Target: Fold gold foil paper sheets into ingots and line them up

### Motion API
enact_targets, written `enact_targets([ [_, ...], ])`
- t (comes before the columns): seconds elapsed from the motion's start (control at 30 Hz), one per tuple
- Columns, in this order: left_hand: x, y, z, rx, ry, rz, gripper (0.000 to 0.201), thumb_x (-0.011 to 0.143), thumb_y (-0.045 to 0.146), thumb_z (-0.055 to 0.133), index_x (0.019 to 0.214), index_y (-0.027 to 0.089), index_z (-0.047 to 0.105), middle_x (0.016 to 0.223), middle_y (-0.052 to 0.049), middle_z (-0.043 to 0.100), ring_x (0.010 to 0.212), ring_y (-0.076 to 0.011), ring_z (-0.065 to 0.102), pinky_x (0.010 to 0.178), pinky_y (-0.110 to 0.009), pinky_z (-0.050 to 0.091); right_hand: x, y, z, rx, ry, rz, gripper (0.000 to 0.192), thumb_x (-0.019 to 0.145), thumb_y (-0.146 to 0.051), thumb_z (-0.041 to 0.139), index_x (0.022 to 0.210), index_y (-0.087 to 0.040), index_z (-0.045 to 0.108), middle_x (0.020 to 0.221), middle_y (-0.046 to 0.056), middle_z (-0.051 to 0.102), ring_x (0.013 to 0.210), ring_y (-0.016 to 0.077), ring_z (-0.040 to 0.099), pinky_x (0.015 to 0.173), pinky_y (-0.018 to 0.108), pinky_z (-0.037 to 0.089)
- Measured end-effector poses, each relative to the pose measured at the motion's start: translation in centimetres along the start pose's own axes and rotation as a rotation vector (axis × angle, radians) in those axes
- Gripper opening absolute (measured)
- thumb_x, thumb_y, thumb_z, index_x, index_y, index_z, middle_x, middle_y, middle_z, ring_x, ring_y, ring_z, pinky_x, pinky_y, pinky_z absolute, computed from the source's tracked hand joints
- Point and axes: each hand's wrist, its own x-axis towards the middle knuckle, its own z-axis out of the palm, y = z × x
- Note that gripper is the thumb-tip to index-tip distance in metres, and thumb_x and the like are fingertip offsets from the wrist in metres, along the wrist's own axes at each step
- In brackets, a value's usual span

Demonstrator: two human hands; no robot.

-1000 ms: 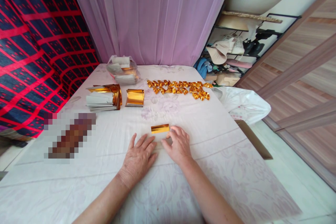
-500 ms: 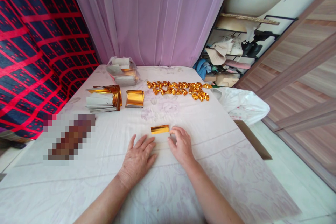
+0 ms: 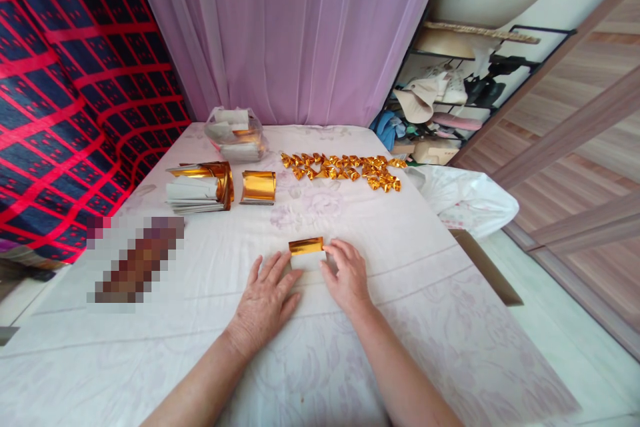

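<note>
Many folded gold pieces [image 3: 345,167] finished, one gold strip [image 3: 307,246] in work, plenty of sheets left.
Head view: the strip lies on the worktop [image 3: 450,307] between the hands, apparently only partly worked; the left hand [image 3: 265,293] rests spread, fingers gripping nothing, tips at its left end, while the right hand [image 3: 350,277] curves loosely, thumb apart, forefinger at its right end; the folded pieces lie in rows beyond, and a thick stack [image 3: 195,193], a small stack [image 3: 259,187] and a clear bag [image 3: 234,137] seemingly hold unworked sheets.

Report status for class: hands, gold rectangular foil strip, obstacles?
Left hand, right hand open; gold rectangular foil strip just ahead; gold folded-foil pieces farther back.
</note>
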Motion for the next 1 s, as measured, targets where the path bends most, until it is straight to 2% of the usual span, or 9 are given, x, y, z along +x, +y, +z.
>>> enact_targets([
  [0.3, -0.2, -0.1, 0.5, -0.012, 0.014, 0.010, 0.035, 0.090, 0.033, 0.053, 0.124, 0.027, 0.059, 0.139, -0.010, 0.054, 0.131, -0.0300, 0.045, 0.108, -0.058, 0.031, -0.1, 0.0, -0.3, 0.053, 0.069, -0.108, 0.020, 0.086, -0.022, 0.053, 0.103, -0.021, 0.063, 0.115, 0.010, 0.062, 0.110, 0.0237, 0.055, 0.095, 0.040, 0.043],
  [0.43, -0.3, -0.2, 0.5, 0.015, 0.007, 0.038, 0.051, 0.089, 0.028, 0.054, 0.139, 0.029, 0.045, 0.140, -0.011, 0.052, 0.131, -0.0308, 0.044, 0.108, -0.058, 0.030, 0.1, 0.1, -0.4, 0.118, 0.084, -0.103, 0.014, 0.083, -0.016, 0.051, 0.090, -0.022, 0.061, 0.110, 0.009, 0.064, 0.106, 0.0223, 0.057, 0.092, 0.039, 0.046],
  [0.53, -0.3, -0.3, 0.6, 0.000, 0.021, 0.037, 0.061, 0.090, 0.028, 0.052, 0.147, 0.025, 0.032, 0.139, -0.012, 0.053, 0.131, -0.0308, 0.045, 0.109, -0.057, 0.028, 0.1, 0.1, -0.4, 0.160, 0.091, -0.094, 0.013, 0.080, -0.013, 0.050, 0.085, -0.022, 0.059, 0.108, 0.008, 0.065, 0.105, 0.0221, 0.058, 0.091, 0.039, 0.047],
  [0.67, -0.5, -0.5, 0.9, -0.049, 0.062, 0.029, 0.075, 0.091, 0.030, 0.050, 0.153, 0.016, 0.010, 0.139, -0.015, 0.053, 0.130, -0.0301, 0.046, 0.110, -0.055, 0.028, 0.0, -0.1, -0.9, 0.193, 0.055, -0.122, 0.016, 0.078, -0.011, 0.050, 0.085, -0.023, 0.058, 0.104, 0.007, 0.067, 0.102, 0.0215, 0.060, 0.089, 0.038, 0.047],
  [0.77, -0.6, -0.6, 1.0, -0.070, 0.070, 0.015, 0.080, 0.091, 0.032, 0.050, 0.153, 0.013, 0.002, 0.138, -0.016, 0.054, 0.129, -0.0298, 0.047, 0.110, -0.055, 0.027, -0.1, -0.3, -1.4, 0.188, 0.011, -0.142, 0.019, 0.077, -0.010, 0.048, 0.087, -0.022, 0.058, 0.102, 0.006, 0.068, 0.100, 0.0212, 0.061, 0.088, 0.037, 0.046],
  [0.83, -0.6, -0.7, 1.1, -0.073, 0.063, 0.015, 0.078, 0.091, 0.033, 0.050, 0.152, 0.014, 0.006, 0.139, -0.016, 0.053, 0.130, -0.0293, 0.046, 0.111, -0.054, 0.026, -0.3, -0.4, -1.8, 0.182, -0.016, -0.146, 0.020, 0.076, -0.010, 0.047, 0.088, -0.022, 0.059, 0.101, 0.006, 0.068, 0.100, 0.0213, 0.061, 0.088, 0.037, 0.045],
  [1.0, -0.3, -0.7, 0.8, -0.071, -0.031, -0.004, 0.055, 0.088, 0.035, 0.053, 0.139, 0.019, 0.041, 0.139, -0.011, 0.054, 0.131, -0.0297, 0.045, 0.113, -0.056, 0.021, -0.6, -0.2, -2.2, 0.172, -0.075, -0.186, 0.023, 0.075, -0.009, 0.047, 0.088, -0.023, 0.060, 0.101, 0.005, 0.069, 0.104, 0.0220, 0.059, 0.092, 0.039, 0.044],
])
